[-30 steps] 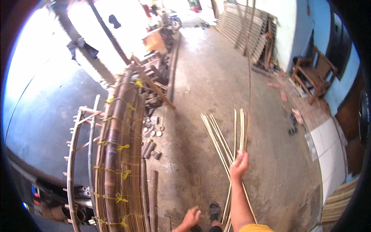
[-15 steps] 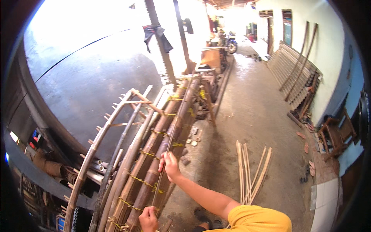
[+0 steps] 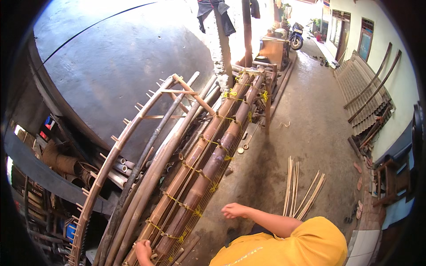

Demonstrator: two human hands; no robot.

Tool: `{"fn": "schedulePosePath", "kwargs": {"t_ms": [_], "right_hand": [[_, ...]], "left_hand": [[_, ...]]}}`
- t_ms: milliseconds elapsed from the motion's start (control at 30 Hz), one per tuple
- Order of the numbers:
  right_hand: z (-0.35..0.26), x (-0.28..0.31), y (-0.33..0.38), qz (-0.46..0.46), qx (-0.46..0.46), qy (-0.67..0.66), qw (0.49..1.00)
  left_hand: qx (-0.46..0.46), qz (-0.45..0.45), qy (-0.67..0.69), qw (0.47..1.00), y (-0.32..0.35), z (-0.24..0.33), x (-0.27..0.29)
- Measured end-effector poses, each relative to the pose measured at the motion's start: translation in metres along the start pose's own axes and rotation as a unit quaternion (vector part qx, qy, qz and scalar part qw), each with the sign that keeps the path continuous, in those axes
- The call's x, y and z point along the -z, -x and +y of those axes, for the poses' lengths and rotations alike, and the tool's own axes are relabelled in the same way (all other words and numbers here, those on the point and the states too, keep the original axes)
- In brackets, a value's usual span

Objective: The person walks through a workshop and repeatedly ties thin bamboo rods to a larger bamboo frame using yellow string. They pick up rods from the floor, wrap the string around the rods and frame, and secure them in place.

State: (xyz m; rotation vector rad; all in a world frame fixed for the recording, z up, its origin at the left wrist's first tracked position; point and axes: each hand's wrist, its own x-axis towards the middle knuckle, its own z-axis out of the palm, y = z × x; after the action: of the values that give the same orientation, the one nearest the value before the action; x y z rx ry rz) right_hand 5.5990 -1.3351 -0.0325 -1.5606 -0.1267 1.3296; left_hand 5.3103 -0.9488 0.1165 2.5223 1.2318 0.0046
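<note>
Your view is lit by strong daylight from the top, where the far yard blows out to white glare. Fisheye distortion bends the bamboo poles and blackens the rim; your left side stays dim.

Left hand grips the bamboo pole bundle low down; right hand hovers loosely curled beside it.
</note>
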Motion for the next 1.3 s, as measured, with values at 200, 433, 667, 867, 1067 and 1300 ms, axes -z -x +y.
{"fn": "schedulePosePath", "kwargs": {"t_ms": [200, 433, 667, 867, 1067, 1300], "right_hand": [[0.035, 0.152, 0.028, 0.18, -0.042, -0.118, 0.976], [0.032, 0.321, 0.023, 0.204, 0.007, -0.174, 0.963], [-0.052, 0.488, 0.037, 0.183, 0.069, -0.11, 0.974], [-0.211, 0.569, 0.006, 0.155, 0.191, -0.069, 0.967], [-0.326, 0.651, -0.038, 0.157, 0.27, -0.122, 0.942], [-0.438, 0.692, -0.103, 0.104, 0.354, -0.135, 0.92]], "left_hand": [[-0.136, 0.07, 0.08, 0.985, -0.064, 0.194, -0.032], [-0.285, -0.091, 0.202, 0.933, -0.138, 0.533, -0.133], [-0.372, -0.02, 0.172, 0.912, -0.242, 0.805, -0.215], [-0.311, -0.034, 0.012, 0.95, -0.354, 0.889, -0.286], [-0.302, -0.024, 0.044, 0.952, -0.329, 0.928, -0.256], [-0.295, -0.217, 0.32, 0.874, -0.324, 0.914, -0.222]]}}
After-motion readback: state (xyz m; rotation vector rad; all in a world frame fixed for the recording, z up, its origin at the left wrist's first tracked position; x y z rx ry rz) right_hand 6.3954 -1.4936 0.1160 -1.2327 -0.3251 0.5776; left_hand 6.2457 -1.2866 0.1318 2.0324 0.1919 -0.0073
